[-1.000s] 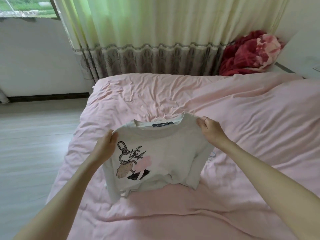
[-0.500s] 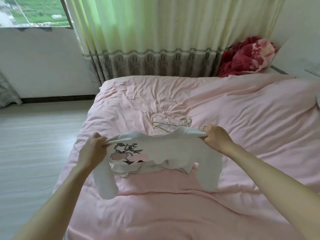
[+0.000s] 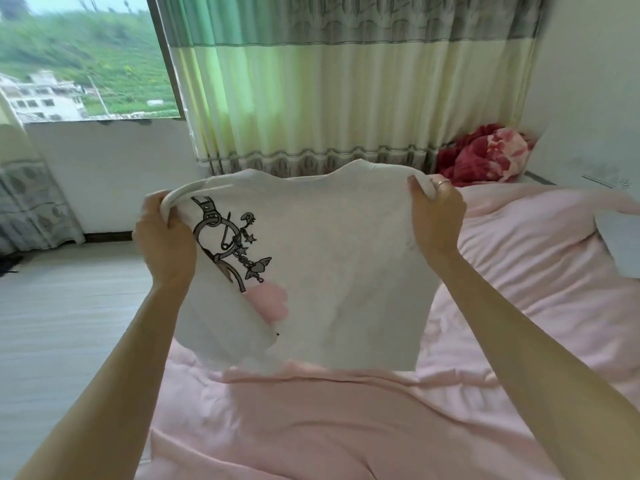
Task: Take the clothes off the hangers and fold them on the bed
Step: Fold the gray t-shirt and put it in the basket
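Item: one white shirt (image 3: 332,271), printed with a dark chain-and-buckle motif and a pink patch; being held up in the air above the pink bed (image 3: 346,427), its hem hanging just over the cover and apparently clear of it.

Holding: the left hand (image 3: 165,242) is gripping the left shoulder, fingers curled round a bunched roll of cloth; the right hand (image 3: 436,216), wearing one ring, is pinching the right shoulder between thumb and curled fingers. The two hands are keeping the shoulders apart, most likely so the cloth is hanging flat and square before being laid down for folding; one sleeve is lying folded across the front on the left.

No hanger is showing in the shirt, so removal looks done and folding is the step in hand.

Count: shirts, one; hands, two; hangers, none in view; one red blanket (image 3: 485,154) is lying bundled beyond the bed, by the curtain (image 3: 311,98).
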Available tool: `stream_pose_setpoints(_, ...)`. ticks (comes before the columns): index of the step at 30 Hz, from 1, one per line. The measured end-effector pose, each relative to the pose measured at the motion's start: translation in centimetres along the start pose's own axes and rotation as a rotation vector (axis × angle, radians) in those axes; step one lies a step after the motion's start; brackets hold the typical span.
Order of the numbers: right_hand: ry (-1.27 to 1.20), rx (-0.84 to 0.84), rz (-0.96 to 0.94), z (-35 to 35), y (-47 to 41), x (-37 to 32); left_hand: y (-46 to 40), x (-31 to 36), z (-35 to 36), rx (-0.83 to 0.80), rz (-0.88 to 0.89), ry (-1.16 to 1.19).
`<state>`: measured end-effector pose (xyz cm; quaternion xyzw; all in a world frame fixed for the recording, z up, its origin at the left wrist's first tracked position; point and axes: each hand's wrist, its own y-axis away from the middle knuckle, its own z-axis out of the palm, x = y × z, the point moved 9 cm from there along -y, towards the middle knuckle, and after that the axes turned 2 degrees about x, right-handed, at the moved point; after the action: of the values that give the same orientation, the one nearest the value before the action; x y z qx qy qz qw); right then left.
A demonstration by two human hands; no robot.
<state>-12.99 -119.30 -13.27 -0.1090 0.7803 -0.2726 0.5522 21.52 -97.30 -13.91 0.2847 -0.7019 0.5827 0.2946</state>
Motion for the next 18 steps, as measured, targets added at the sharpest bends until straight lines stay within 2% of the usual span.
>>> stream_pose_setpoints(3,0.105,0.047,-0.066,-2.5,-0.6,-3.4,-1.3,2.3,-2.2,0.080,0.045,0.030)
stream_pose_setpoints(6,0.192,0.077,-0.126,-3.5,-0.7,-4.6,-1.5,2.8,-2.8,0.076,0.073,-0.002)
stream_pose_setpoints(11,0.262,-0.007,-0.172,-1.4,0.8,-1.6,0.1,-0.1,-0.3,-0.090,0.052,-0.075)
stream_pose_setpoints(18,0.393,-0.279,-0.046,7.2,0.1,7.1,0.8,-9.8,7.7,-0.390,-0.089,-0.234)
